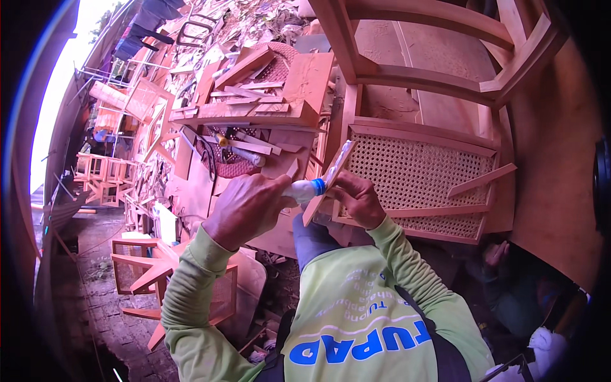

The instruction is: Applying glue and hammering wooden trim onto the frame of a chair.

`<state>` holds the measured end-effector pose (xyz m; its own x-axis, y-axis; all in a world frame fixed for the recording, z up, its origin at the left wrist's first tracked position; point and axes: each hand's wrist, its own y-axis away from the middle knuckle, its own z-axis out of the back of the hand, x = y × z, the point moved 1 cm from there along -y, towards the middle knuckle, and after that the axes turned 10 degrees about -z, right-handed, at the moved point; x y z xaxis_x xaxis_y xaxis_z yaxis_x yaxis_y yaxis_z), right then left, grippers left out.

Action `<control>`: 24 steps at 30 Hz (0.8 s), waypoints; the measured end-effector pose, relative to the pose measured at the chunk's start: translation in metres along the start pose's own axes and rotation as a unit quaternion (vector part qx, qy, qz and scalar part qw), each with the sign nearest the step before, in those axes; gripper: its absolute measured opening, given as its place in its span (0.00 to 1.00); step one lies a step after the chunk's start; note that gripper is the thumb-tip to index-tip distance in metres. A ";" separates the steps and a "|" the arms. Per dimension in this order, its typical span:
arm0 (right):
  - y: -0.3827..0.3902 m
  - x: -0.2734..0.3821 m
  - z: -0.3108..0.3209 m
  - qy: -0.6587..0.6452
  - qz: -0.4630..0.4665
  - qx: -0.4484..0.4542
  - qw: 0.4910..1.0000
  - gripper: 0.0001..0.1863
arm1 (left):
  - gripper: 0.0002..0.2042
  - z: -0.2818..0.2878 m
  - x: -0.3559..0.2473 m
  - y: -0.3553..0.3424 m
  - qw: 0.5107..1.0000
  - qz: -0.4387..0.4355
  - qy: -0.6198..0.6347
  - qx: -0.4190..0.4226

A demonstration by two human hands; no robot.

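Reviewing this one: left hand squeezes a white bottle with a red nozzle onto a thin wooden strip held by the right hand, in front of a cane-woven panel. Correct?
Not quite. The head view shows the nozzle is blue, not red. Otherwise right: the left hand holds the white bottle at the wooden strip in the right hand, before the cane-woven panel.
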<state>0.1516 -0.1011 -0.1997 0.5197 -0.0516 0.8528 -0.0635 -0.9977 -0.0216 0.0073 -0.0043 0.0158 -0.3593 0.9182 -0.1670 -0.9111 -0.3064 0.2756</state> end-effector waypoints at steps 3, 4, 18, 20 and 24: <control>-0.002 0.005 0.000 0.016 0.008 -0.003 1.000 0.09 | 0.12 -0.002 0.000 0.001 1.000 0.006 -0.002 0.008; -0.002 0.007 0.001 0.036 0.023 -0.005 0.999 0.09 | 0.12 -0.004 0.002 0.002 1.000 0.008 -0.001 0.014; -0.005 -0.004 0.012 0.040 -0.001 -0.001 0.999 0.09 | 0.12 -0.027 0.009 0.016 0.999 0.029 0.010 0.024; -0.005 -0.003 0.011 0.038 -0.001 -0.003 0.999 0.09 | 0.12 -0.028 0.010 0.016 0.999 0.028 0.012 0.026; -0.005 0.007 0.004 -0.050 -0.030 -0.021 0.998 0.08 | 0.12 -0.024 0.008 0.012 0.999 0.021 0.013 0.022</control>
<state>0.1588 -0.0969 -0.1962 0.6063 0.0020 0.7953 -0.0647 -0.9966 0.0518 -0.0117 -0.0070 -0.0052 -0.4022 0.8978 -0.1797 -0.8857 -0.3318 0.3248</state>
